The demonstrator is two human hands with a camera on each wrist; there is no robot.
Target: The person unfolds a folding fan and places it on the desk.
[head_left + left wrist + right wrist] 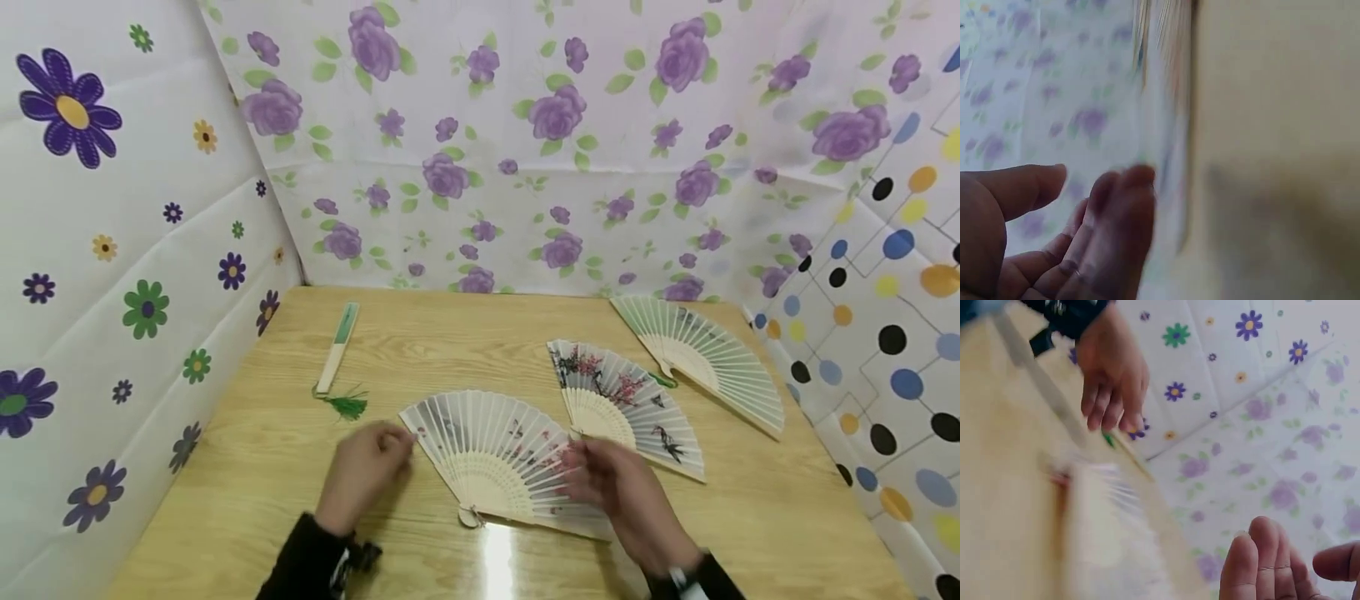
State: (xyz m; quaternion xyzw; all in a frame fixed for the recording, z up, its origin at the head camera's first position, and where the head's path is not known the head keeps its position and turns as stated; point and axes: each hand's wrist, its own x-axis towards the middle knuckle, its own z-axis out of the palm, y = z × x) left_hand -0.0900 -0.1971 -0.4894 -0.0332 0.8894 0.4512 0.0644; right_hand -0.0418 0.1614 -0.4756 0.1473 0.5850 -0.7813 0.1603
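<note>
A spread folding fan (pixel 495 475) with pale ribs and pink blossoms lies at the front of the table. Beside its left edge hovers my left hand (pixel 371 471), fingers loosely bent; in the left wrist view the thumb stands apart from the fingers, with nothing between them. My right hand (pixel 626 496) is over the fan's right end and hides part of it. Its fingers look fairly straight in the right wrist view, thumb apart, holding nothing. Whether either hand touches the fan, I cannot tell. Both wrist views show the fan blurred.
Right of the front fan lies another spread fan (pixel 630 400) with red blossoms and a bird. A green spread fan (pixel 705 358) is farther back. At the left lies a folded fan (pixel 339 346) with a green tassel (pixel 348 404). Patterned cloth surrounds the wooden table (pixel 450 333).
</note>
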